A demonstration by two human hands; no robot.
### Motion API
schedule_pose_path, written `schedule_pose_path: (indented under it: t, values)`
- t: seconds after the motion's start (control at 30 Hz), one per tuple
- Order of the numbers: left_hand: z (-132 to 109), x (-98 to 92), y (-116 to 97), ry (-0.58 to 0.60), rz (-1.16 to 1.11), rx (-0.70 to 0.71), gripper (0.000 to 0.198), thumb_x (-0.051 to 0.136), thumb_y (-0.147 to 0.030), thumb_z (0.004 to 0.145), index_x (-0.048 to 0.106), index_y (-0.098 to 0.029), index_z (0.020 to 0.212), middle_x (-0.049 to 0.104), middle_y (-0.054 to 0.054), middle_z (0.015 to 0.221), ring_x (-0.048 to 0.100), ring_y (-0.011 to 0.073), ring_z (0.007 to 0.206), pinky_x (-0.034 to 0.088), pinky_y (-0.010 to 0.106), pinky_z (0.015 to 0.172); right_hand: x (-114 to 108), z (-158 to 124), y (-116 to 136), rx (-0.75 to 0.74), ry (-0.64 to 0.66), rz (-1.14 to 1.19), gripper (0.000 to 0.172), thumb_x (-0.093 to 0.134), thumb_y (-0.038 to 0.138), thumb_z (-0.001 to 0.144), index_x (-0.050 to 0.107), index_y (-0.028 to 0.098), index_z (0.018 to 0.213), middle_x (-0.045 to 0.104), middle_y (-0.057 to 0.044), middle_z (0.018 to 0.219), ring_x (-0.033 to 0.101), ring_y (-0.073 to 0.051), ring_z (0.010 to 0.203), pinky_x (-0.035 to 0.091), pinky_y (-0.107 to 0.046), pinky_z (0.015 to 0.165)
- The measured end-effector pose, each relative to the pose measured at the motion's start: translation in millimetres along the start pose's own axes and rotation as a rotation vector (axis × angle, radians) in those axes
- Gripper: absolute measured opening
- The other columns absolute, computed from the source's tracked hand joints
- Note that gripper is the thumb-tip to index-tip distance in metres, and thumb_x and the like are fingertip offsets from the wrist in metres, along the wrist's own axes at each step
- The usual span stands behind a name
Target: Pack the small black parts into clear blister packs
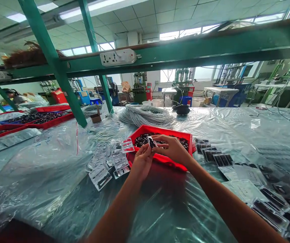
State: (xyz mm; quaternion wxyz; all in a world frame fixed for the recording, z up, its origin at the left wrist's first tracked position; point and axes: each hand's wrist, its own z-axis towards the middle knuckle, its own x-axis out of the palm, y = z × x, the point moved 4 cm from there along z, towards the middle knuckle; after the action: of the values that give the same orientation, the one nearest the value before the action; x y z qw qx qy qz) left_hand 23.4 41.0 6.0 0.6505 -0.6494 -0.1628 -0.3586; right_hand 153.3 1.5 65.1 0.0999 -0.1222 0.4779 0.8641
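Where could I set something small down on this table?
There's open plastic-covered table in front of the red tray, between the left forearm and right forearm; another stretch lies right of the wire coil, behind the black-filled packs. Beside the tray it's crowded: clear packs left, black-filled packs right.
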Motion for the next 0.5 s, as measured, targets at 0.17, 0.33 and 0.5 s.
schedule_pose_path:
  t: [0.17, 0.33, 0.5]
  values:
    - [0, -3.7, -1, -0.014, 0.127, -0.021, 0.030, 0.090, -0.027, 0.054, 0.068, -0.019, 0.072, 0.069, -0.002, 0.079, 0.064, 0.0109, 0.072, 0.054, 0.027, 0.074, -4, -3, 0, -0.042, 0.007, -0.127, 0.024, 0.078, 0.027, 0.076, 0.074, 0.019, 0.099, 0.072, -0.009, 0.112, 0.068, -0.024, 0.101, 0.061, -0.040, 0.083]
    - [-2, -2.7, 0, 0.006, 0.259, -0.028, 0.031, 0.089, -0.030, 0.055, 0.067, -0.020, 0.074, 0.067, -0.003, 0.076, 0.064, 0.0111, 0.073, 0.053, 0.029, 0.079, -11, -1, 2, -0.094, 0.059, -0.298, 0.022, 0.075, 0.018, 0.072, 0.073, 0.018, 0.095, 0.073, -0.010, 0.107, 0.069, -0.026, 0.097, 0.058, -0.036, 0.078]
    - [-4, -1.6, -3, 0.012, 0.427, 0.016, 0.035, 0.087, -0.039, 0.055, 0.067, -0.020, 0.076, 0.066, -0.003, 0.074, 0.063, 0.0122, 0.070, 0.052, 0.029, 0.073, -14, -3, 4, -0.105, 0.079, -0.348, 0.027, 0.077, 0.021, 0.070, 0.073, 0.018, 0.096, 0.072, -0.010, 0.104, 0.067, -0.026, 0.096, 0.055, -0.035, 0.078]
